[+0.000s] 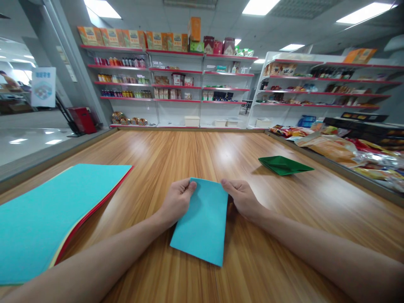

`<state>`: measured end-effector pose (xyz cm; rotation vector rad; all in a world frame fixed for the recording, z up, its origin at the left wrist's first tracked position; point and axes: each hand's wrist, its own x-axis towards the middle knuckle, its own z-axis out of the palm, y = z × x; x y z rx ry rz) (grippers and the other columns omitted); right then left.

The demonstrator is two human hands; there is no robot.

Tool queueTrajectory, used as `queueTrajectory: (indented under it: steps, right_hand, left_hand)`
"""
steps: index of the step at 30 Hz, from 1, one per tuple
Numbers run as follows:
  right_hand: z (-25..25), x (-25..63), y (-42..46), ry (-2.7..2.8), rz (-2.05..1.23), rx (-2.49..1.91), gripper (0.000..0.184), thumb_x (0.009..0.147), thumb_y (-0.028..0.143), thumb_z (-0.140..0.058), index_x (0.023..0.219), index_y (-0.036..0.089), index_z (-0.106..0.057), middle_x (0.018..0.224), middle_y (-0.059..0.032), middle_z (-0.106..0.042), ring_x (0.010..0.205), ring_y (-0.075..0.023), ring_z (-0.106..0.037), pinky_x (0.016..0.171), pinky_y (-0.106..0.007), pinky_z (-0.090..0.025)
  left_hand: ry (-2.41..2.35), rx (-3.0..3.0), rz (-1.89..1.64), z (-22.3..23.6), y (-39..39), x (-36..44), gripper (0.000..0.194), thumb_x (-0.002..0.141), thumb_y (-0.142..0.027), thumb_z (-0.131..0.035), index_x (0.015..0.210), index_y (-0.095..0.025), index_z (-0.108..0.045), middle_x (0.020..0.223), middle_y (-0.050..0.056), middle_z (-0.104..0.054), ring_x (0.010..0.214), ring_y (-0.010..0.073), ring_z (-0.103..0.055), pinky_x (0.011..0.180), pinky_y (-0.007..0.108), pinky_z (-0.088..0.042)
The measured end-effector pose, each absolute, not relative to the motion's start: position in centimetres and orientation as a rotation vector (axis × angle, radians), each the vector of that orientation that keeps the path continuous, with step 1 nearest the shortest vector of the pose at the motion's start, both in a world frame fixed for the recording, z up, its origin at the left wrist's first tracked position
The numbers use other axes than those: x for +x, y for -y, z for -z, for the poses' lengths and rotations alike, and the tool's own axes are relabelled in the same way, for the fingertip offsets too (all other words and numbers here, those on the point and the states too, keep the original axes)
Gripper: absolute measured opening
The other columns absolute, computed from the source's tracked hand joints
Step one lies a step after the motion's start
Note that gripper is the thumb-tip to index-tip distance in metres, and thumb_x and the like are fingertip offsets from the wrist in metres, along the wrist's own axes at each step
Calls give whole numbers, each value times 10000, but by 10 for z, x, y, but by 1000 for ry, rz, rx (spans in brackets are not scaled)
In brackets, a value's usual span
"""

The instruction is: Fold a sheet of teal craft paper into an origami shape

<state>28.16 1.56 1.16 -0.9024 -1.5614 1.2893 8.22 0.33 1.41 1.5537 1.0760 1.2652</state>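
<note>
A light-blue sheet of paper, which looks folded into a narrow rectangle, is held up in front of me above the table. My left hand pinches its upper left corner, thumb on the near face. At the upper right corner, my right hand grips the paper the same way, fingers curled behind. The paper's lower end tilts toward me. Off to the right on the table rests a dark green folded-paper boat, apart from both hands.
A stack of coloured paper sheets, blue on top with cream and red edges below, lies on the wooden table at left. Packaged snacks and black boxes sit beyond the right edge. Stocked shelves stand behind.
</note>
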Motion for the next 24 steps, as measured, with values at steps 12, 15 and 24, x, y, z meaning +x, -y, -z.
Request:
queueTrajectory:
  steps: [12, 15, 24]
  right_hand:
    - [-13, 280, -13, 1707, -1552, -935, 494, 758, 570, -633, 584, 109, -592, 532, -61, -648, 411, -127, -596, 350, -194, -442]
    - [-15, 278, -12, 1681, -1541, -944, 504, 743, 584, -636, 583, 108, -591, 524, -55, -646, 405, -118, -591, 356, -189, -447]
    - [-17, 276, -5, 1787, -1623, -1014, 511, 740, 597, -624, 593, 111, -565, 489, -41, -629, 361, -120, -581, 306, -168, -411]
  left_hand:
    - [-1318, 1631, -1483, -22, 0, 79, 397, 856, -415, -485, 555, -197, -345, 533, -39, -325, 494, 110, -295, 455, 245, -201]
    - [-1340, 1635, -1522, -24, 2, 81, 408, 858, -401, -486, 543, -202, -318, 515, -42, -313, 481, 111, -285, 454, 254, -194]
    - [-1405, 1550, -1603, -27, 4, 79, 403, 876, -393, -476, 553, -208, -322, 514, -42, -327, 481, 121, -302, 451, 261, -208]
